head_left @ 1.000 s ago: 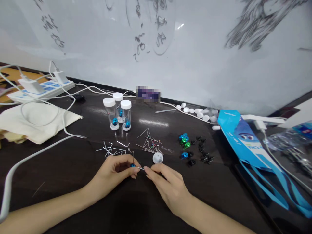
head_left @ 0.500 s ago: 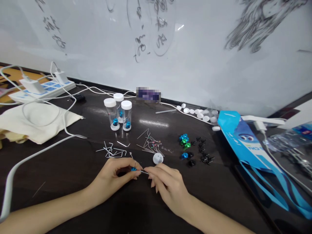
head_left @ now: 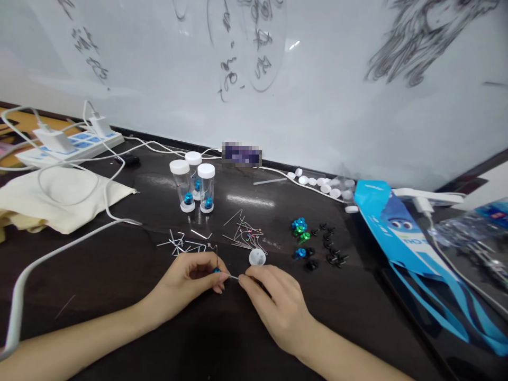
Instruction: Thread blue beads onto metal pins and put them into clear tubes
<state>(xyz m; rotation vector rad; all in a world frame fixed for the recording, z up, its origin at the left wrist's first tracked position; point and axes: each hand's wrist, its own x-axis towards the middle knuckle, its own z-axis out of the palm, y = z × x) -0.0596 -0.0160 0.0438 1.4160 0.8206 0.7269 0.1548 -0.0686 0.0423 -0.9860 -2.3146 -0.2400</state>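
Observation:
My left hand (head_left: pixel 186 278) is closed on a small blue metal part (head_left: pixel 216 270), mostly covered by the fingers. A thin wire stands up from it. My right hand (head_left: pixel 280 304) pinches a thin silver rod, probably a hex key (head_left: pixel 233 277), whose far end reaches the left fingertips at the blue part. Just beyond the hands lie several L-shaped hex keys (head_left: pixel 180 244) and a tangle of thin bent wires (head_left: pixel 248 235) with small coloured beads. A round white cap (head_left: pixel 257 258) rests beside the right fingers.
Three clear tubes (head_left: pixel 207 185) with white caps stand behind. Blue and green metal parts (head_left: pixel 300 226) and black screws (head_left: pixel 336 258) lie on the right. White caps (head_left: pixel 325 188), a blue lanyard card (head_left: pixel 391 225), a cloth pouch (head_left: pixel 59 198) and a power strip (head_left: pixel 115 140) surround them.
The blue part has tilted and moved slightly up and left in my left hand, with its wire now more upright. My right fingers have slid slightly along the rod.

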